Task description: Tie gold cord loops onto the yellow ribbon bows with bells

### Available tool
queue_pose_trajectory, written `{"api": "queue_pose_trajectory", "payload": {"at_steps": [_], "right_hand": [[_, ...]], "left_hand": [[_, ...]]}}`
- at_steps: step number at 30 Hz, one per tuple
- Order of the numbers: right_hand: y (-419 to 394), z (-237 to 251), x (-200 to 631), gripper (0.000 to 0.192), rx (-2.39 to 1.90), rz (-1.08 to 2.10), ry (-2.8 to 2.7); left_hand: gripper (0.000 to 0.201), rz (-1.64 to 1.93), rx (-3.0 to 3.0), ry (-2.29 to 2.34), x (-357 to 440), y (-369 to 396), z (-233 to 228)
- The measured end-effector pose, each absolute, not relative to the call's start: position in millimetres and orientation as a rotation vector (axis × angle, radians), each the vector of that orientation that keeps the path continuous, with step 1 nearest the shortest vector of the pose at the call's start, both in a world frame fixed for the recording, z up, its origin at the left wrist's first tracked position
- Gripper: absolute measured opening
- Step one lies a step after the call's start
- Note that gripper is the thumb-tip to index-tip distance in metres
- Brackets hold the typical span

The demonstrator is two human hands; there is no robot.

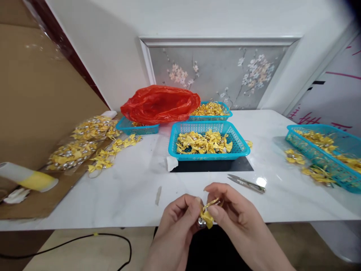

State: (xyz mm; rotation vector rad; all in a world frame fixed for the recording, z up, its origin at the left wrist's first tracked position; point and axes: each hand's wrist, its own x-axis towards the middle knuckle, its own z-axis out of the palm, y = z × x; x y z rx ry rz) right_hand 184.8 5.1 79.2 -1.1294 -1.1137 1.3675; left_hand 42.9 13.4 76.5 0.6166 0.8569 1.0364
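Observation:
Close to the table's front edge, a small yellow ribbon ornament with a silvery bell-like ball and a gold cord loop is between my two hands. My left hand is closed on the ornament's body from the left. From the right, my right hand pinches the gold cord between thumb and fingers. Just beyond the hands, thread snips lie on the white table. A blue plastic basket holding many similar yellow ornaments stands straight ahead on a black mat.
A red plastic bag sits over another blue basket at the back. More ornaments lie in a right-hand basket and in clear bags on the left. A yellow-and-white roll rests on cardboard.

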Motion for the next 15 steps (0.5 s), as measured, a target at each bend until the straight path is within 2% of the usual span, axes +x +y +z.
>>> {"api": "queue_pose_trajectory", "payload": {"at_steps": [5, 10, 13, 15], "right_hand": [[6, 77, 186, 0.035, -1.156, 1.429, -1.034], [11, 76, 191, 0.04, -1.14, 1.472, -1.063], [13, 76, 190, 0.043, -1.149, 1.48, -1.039], [14, 76, 188, 0.043, -1.161, 1.484, -1.036]], "left_hand": [[0.023, 1.096, 0.516, 0.835, 43, 12, 75], [0.04, 1.057, 0.585, 0.88, 35, 13, 69], [0.039, 1.088, 0.754, 0.898, 33, 11, 68], [0.045, 1.144, 0.83, 0.925, 34, 8, 70]]}}
